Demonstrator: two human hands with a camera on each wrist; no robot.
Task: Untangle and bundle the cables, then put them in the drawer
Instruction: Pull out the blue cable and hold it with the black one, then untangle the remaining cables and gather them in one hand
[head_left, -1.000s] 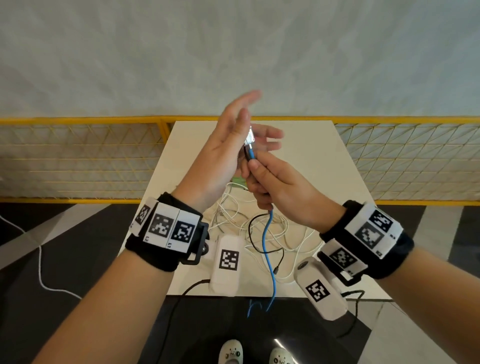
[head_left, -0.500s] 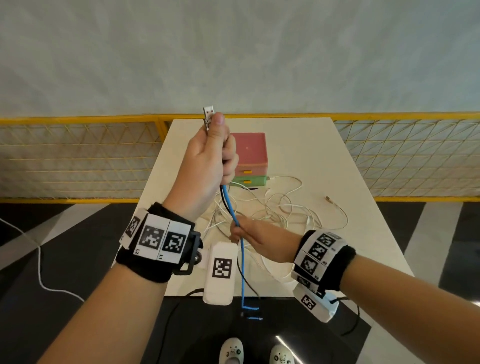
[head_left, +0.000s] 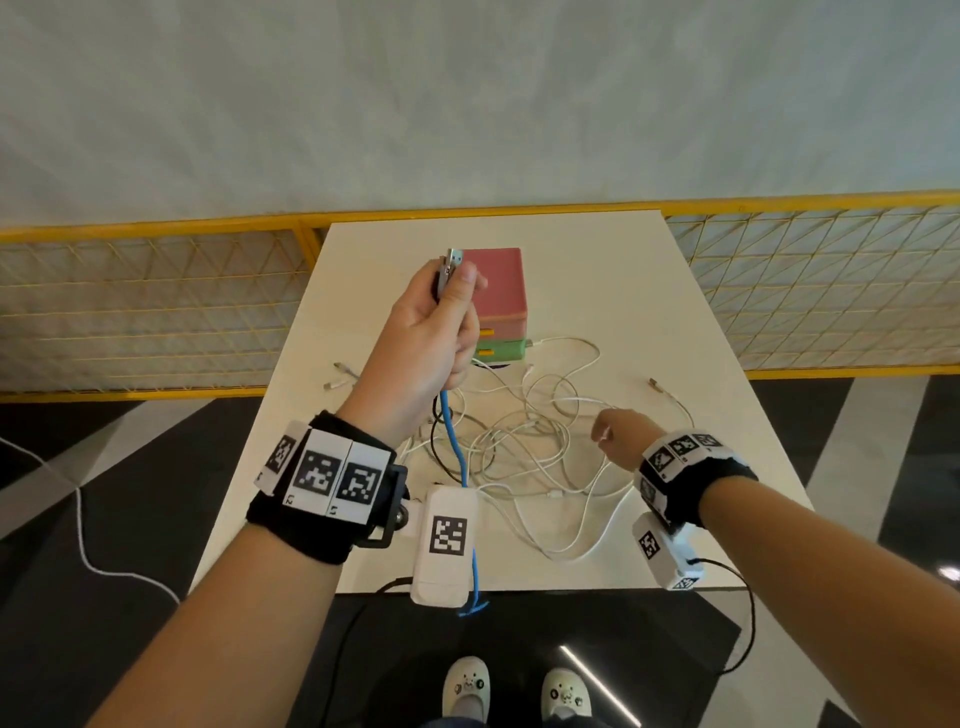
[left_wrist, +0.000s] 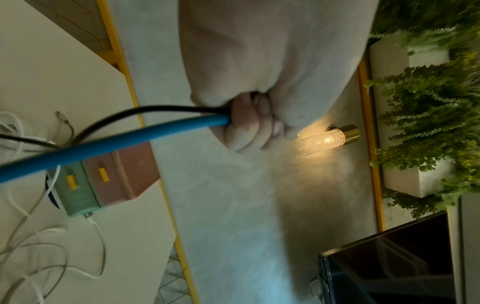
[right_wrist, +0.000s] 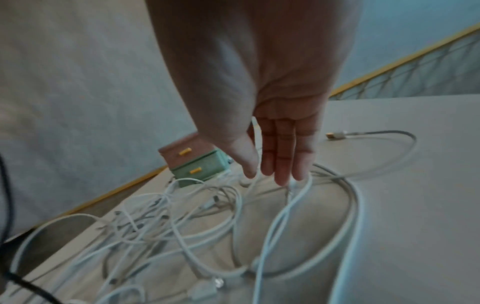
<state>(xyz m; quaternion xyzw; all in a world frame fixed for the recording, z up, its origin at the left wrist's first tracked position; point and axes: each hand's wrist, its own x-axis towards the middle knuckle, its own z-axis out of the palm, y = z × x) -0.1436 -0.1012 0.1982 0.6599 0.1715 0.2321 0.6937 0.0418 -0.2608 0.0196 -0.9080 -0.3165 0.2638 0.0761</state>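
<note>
My left hand (head_left: 434, 332) is raised over the table and grips a blue cable (head_left: 457, 452) together with a thin black cable (left_wrist: 155, 109). Their plug ends (head_left: 451, 261) stick up out of the fist. The blue cable (left_wrist: 116, 142) hangs down past the table's near edge. My right hand (head_left: 615, 431) hovers over the tangle of white cables (head_left: 524, 447) with straight fingers (right_wrist: 281, 162) pointing down. Its tips are at a white loop (right_wrist: 293, 205); contact is unclear. The small drawer box (head_left: 498, 296), pink on top and green below, stands behind my left hand.
The white table (head_left: 597, 270) ends at a yellow mesh railing (head_left: 156, 228). Loose plug ends (head_left: 337, 376) lie at the left, and a grey cable's plug (head_left: 657, 385) at the right. Both drawers (right_wrist: 194, 162) look closed. A white cord (head_left: 83, 540) trails on the dark floor.
My right hand has let go of the blue cable and moved right, over the white tangle. My left hand keeps its grip on the plug ends and has dropped slightly.
</note>
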